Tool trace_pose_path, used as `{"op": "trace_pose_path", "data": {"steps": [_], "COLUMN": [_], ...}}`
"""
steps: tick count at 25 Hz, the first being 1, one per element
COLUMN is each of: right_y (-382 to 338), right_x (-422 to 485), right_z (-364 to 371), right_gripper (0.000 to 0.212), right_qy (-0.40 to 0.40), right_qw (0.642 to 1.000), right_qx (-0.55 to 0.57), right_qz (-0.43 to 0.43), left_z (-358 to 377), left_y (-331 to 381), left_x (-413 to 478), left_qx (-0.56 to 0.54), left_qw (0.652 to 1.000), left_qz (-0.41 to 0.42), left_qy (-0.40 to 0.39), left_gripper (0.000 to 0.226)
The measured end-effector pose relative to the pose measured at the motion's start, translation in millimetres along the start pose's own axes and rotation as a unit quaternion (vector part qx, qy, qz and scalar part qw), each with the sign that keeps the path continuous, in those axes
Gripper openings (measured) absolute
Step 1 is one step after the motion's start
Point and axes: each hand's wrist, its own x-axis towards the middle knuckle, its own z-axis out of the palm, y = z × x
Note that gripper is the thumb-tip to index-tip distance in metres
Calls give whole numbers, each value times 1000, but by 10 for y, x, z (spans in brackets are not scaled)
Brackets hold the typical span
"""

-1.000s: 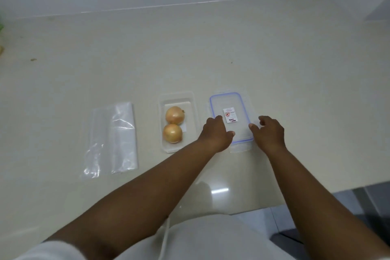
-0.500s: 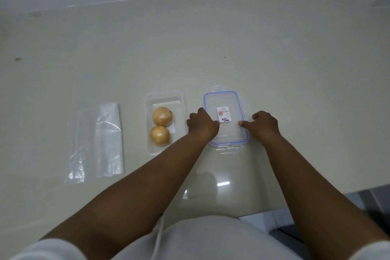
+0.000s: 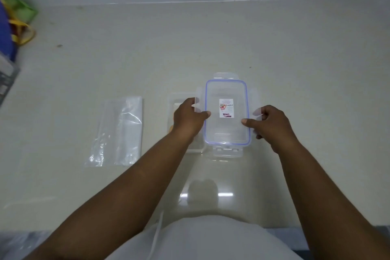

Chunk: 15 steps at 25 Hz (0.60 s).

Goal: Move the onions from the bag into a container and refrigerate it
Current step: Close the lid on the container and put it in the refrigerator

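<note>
A clear lid (image 3: 226, 124) with a blue seal and a white label is held above the counter. My left hand (image 3: 188, 120) grips its left edge and my right hand (image 3: 268, 124) grips its right edge. The clear container (image 3: 175, 99) sits just left of the lid, mostly hidden behind my left hand. Only a sliver of one onion (image 3: 171, 127) shows beside my wrist. The flat clear plastic bag (image 3: 118, 131) lies further left on the counter.
The pale counter (image 3: 232, 44) runs back to a white wall. A blue and green bag with yellow handles (image 3: 14, 21) stands at the far left edge. The counter's front edge is near my body.
Both hands have closed on the lid's sides and lifted it off the counter, nearer the camera. My left hand now hides the onions in the container.
</note>
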Motion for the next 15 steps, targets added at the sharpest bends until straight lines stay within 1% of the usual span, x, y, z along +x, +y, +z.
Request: {"op": "trace_pose_path", "data": {"steps": [2, 5, 8, 12, 15], "right_y": [-134, -244, -268, -260, -239], "right_x": [-27, -55, -60, -60, -61], "right_z": [290, 708, 980, 1132, 1130], "right_gripper": [43, 49, 48, 46, 46], "right_qy": [-30, -51, -52, -51, -48], "right_qw": [999, 996, 991, 990, 989], "right_qx": [-23, -65, -121, -129, -139], "right_qz": [-7, -15, -22, -21, -17], "left_z": [-260, -570, -752, -831, -854], "left_y": [-102, -263, -399, -506, -544], "left_x": [65, 152, 206, 252, 273], "left_qx": [26, 59, 86, 97, 76], "left_qw": [999, 996, 993, 992, 994], "left_qz": [-1, -27, -51, -56, -67], "left_qy": [33, 65, 63, 61, 51], "left_gripper": [56, 61, 62, 61, 57]}}
